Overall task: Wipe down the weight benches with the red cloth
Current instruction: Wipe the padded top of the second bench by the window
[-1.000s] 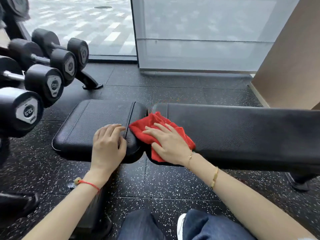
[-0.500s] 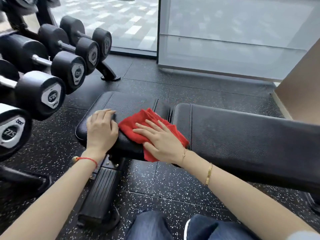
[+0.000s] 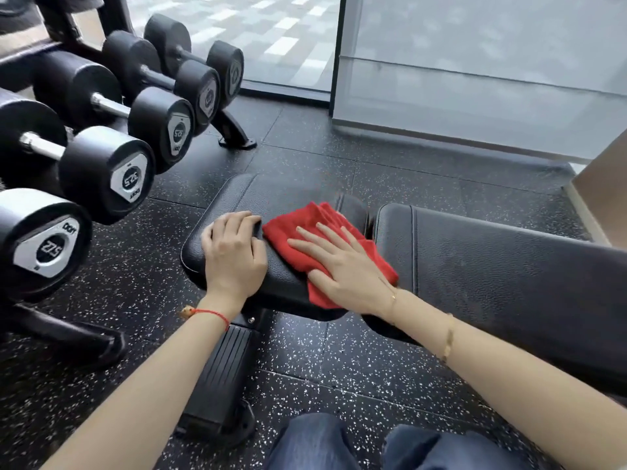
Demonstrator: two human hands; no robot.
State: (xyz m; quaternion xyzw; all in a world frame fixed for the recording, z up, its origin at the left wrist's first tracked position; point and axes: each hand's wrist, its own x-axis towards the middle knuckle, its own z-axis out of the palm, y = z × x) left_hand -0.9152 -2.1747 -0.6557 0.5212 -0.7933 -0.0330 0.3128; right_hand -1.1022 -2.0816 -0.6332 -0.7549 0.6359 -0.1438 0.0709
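Observation:
A black padded weight bench runs across the middle, with a short seat pad (image 3: pixel 244 198) on the left and a long back pad (image 3: pixel 502 262) on the right. The red cloth (image 3: pixel 288 228) lies on the seat pad close to the gap between the pads. My right hand (image 3: pixel 342 266) presses flat on the cloth with straight fingers. My left hand (image 3: pixel 234 252) rests on the seat pad just left of the cloth, its fingers bent over the pad's top.
A rack of several black dumbbells (image 3: pixel 101 174) stands close on the left. The bench's black foot (image 3: pixel 220 374) sticks out toward me on the speckled rubber floor (image 3: pixel 339 361). A glass wall (image 3: pixel 475 79) and a beige wall (image 3: pixel 604 198) close off the back and right.
My right hand has slid the red cloth leftward from the gap onto the seat pad. My left hand has shifted left along the pad. The camera has swung left too.

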